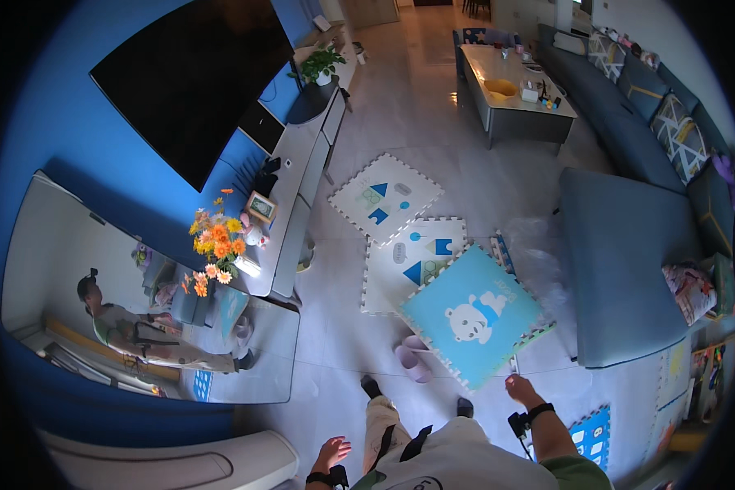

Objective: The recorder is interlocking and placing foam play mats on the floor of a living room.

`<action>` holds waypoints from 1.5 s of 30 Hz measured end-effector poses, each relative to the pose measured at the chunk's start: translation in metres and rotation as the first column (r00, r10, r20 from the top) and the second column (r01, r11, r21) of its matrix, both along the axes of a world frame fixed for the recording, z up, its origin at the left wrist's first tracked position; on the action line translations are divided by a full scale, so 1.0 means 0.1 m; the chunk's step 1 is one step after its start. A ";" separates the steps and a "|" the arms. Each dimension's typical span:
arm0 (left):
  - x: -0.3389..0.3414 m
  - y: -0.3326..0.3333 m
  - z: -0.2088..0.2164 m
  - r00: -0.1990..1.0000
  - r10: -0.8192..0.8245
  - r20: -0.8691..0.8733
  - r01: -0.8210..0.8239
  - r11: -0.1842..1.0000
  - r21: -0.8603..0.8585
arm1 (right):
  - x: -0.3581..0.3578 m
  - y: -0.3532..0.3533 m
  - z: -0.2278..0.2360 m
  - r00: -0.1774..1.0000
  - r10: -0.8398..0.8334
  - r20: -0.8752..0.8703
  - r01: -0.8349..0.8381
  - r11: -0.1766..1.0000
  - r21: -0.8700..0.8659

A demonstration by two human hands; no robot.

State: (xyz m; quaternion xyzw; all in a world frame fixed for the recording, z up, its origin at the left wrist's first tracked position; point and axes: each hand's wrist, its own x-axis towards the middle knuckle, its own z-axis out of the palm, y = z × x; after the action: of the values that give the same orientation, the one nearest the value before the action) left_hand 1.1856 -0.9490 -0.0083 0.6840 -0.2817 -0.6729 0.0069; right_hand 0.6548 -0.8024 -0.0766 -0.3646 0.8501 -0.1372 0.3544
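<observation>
My left hand is low in front of me, its fingers apart and nothing in it. My right hand hangs near the closest corner of a light-blue foam puzzle mat with a white bear on it; its fingers look curled, with nothing visible in them. This blue mat lies tilted over other mats, whose edges show along its right side. Beyond it, a white foam mat with blue shapes lies partly covered. Another white foam mat overlaps that one's far edge.
Lilac slippers lie left of the blue mat. Crumpled clear plastic sits beside the blue-grey sofa. A blue patterned mat is by my right arm. On the left stand a mirror, flowers and a TV cabinet.
</observation>
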 end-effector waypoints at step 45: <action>0.39 -4.14 -0.61 0.814 -0.392 0.428 0.367 0.919 0.144 | 2.95 -5.51 -4.38 -0.436 -0.689 0.579 0.836 -0.073 0.543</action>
State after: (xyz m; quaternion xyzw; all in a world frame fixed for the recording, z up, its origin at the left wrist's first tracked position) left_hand 1.2249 -1.3628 -0.0694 0.7504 -0.3877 -0.4920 -0.2110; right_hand 0.9498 -1.3532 -0.5147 0.4569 0.5452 -0.5603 0.4244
